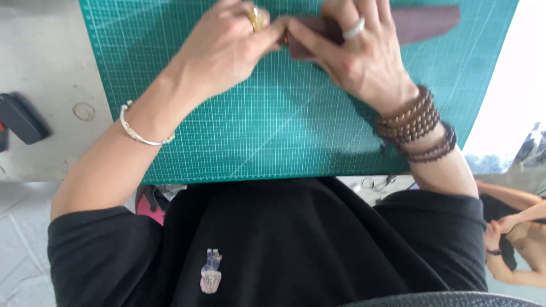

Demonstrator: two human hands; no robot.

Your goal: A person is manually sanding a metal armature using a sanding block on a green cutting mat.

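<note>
1. My left hand (227, 48) and right hand (355, 54) meet at the far edge of the green gridded cutting mat (273, 131) — both grips pinch the folded dark brown leather piece (310, 37).
2. The leather lies on the mat; its long strip runs right.
3. A black box-shaped tool (21, 118) sits left of the mat on the grey desk (45, 51).

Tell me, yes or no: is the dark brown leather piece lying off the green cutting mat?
No: the dark brown leather piece lies on the green cutting mat, pinched by both hands' fingers.
</note>
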